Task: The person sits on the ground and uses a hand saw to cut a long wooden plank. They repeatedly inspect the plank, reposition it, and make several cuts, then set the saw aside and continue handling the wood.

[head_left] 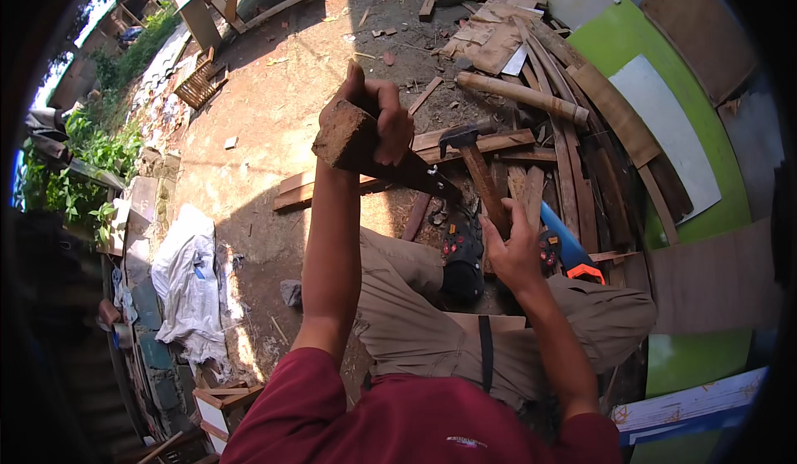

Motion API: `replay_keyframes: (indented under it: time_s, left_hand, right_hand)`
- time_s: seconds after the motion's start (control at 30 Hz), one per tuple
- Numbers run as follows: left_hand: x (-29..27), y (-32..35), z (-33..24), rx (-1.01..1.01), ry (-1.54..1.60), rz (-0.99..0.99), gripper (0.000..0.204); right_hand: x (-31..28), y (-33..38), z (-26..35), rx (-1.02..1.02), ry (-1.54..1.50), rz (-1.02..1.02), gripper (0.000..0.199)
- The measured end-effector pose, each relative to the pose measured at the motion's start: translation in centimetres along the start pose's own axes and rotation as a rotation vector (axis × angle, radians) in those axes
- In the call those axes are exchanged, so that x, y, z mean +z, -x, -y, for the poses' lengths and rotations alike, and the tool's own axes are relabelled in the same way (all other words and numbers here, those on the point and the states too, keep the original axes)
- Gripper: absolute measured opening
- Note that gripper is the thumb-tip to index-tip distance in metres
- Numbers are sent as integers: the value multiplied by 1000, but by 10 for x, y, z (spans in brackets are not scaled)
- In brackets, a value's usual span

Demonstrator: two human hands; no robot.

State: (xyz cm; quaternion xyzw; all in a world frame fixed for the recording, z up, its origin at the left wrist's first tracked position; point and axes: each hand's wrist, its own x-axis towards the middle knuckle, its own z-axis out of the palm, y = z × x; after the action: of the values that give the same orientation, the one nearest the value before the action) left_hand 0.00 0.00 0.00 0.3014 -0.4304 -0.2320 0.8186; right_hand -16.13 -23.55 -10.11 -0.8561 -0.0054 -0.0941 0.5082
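My left hand is raised in front of me, closed around a rough brown length of wood. One cut end of the wood points up toward me, and its far end slopes down to the right, above my shoe. Small pale specks show near that lower end. In my right hand is a hammer, gripped low on its wooden handle. The dark hammer head points away from me, just right of the wood, and looks apart from it.
Loose planks and a bamboo pole are piled ahead and right. Beside my right knee lies a blue thing with an orange end. Green panels lean on the right; a white sack lies left.
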Motion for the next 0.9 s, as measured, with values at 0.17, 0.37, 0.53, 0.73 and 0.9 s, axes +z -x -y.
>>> replay_keyframes:
  time_s: [0.17, 0.37, 0.53, 0.73, 0.9]
  left_hand:
    - [2, 3, 4, 10, 3, -32, 69]
    - [-26, -7, -12, -1, 27, 70, 70]
    - [-31, -17, -12, -29, 12, 63, 70]
    - [-24, -26, -6, -125, 53, 88, 69]
    - [-7, -20, 3, -199, 79, 130, 71]
  right_hand:
    - [16, 5, -19, -147, 146, -44, 32]
    - [27, -4, -47, -198, 75, 27, 35]
    - [30, -3, -32, 11, -78, 108, 30]
    - [-7, -15, -31, -53, -52, 201, 31]
    - [-57, -28, -4, 35, 110, 460, 32]
